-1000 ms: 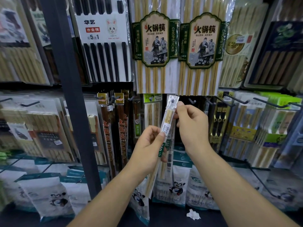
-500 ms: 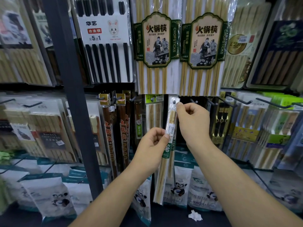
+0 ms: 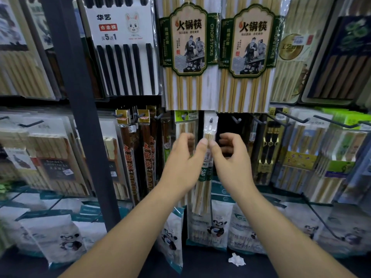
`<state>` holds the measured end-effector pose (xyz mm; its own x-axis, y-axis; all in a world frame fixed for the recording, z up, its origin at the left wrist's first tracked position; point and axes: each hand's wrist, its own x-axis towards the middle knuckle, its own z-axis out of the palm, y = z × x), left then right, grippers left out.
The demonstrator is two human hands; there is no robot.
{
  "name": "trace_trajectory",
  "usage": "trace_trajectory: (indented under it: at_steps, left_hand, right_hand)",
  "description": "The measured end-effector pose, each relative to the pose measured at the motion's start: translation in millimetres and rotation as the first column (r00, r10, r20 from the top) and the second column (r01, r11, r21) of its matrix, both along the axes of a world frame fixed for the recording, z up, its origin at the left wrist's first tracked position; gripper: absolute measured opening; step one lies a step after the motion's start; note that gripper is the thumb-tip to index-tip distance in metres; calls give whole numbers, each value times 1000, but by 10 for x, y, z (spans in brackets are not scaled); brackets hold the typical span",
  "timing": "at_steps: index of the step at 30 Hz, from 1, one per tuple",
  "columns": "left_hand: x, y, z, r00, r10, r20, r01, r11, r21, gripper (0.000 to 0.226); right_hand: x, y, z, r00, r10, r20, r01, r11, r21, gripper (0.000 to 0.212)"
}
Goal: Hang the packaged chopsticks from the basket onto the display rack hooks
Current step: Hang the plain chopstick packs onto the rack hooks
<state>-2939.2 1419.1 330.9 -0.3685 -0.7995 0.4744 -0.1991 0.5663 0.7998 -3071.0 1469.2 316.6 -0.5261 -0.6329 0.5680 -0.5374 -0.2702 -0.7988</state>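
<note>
A slim clear pack of bamboo chopsticks (image 3: 203,190) with a green band hangs upright in the middle row, its top hole over a dark hook (image 3: 210,120). My left hand (image 3: 183,164) and my right hand (image 3: 231,164) flank its upper part. Both thumb tips touch the front of the pack. The fingers of each hand are curled and spread away to the sides, not wrapped around it. Both hands are motion-blurred. The basket is out of view.
Two large hot-pot chopstick packs (image 3: 188,57) hang just above the hook. Dark lacquered chopsticks (image 3: 147,155) hang to the left and boxed sets (image 3: 297,157) to the right. A bare hook (image 3: 236,120) sticks out right of the pack. A black upright post (image 3: 80,117) stands at the left. Panda-print bags (image 3: 216,227) hang below.
The tilted pack was raised, straightened and slid onto the hook. My left hand rose from the pack's middle to its top, and both hands' fingers have come off it.
</note>
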Motion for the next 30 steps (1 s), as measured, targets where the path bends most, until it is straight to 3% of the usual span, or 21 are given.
trace_trajectory:
  at_steps: [3, 6, 13, 19, 24, 30]
  left_hand:
    - [-219, -86, 14, 981, -124, -149, 149, 975, 165, 52]
    - [-381, -152, -21, 945, -172, -277, 249, 928, 276, 46]
    - [-580, -247, -2, 931, -168, -323, 273, 908, 316, 44]
    - [-775, -430, 65, 954, -83, -288, 199, 894, 401, 50]
    - [-800, -477, -38, 960, -89, -265, 187, 909, 373, 51]
    - [-477, -196, -469, 977, -213, -25, 211, 930, 301, 70]
  right_hand:
    - [-13, -75, -73, 991, 130, -32, -128, 989, 70, 54]
    - [-29, -170, -125, 970, 242, -4, -240, 964, 111, 59]
    - [-186, -434, -200, 938, 345, 23, -345, 929, 135, 69]
    - [-390, -696, -217, 935, 349, -61, -332, 923, 195, 59]
    - [-448, -699, -263, 934, 346, -88, -321, 921, 220, 60]
    - [-325, -267, -648, 973, 228, 40, -230, 940, 252, 62]
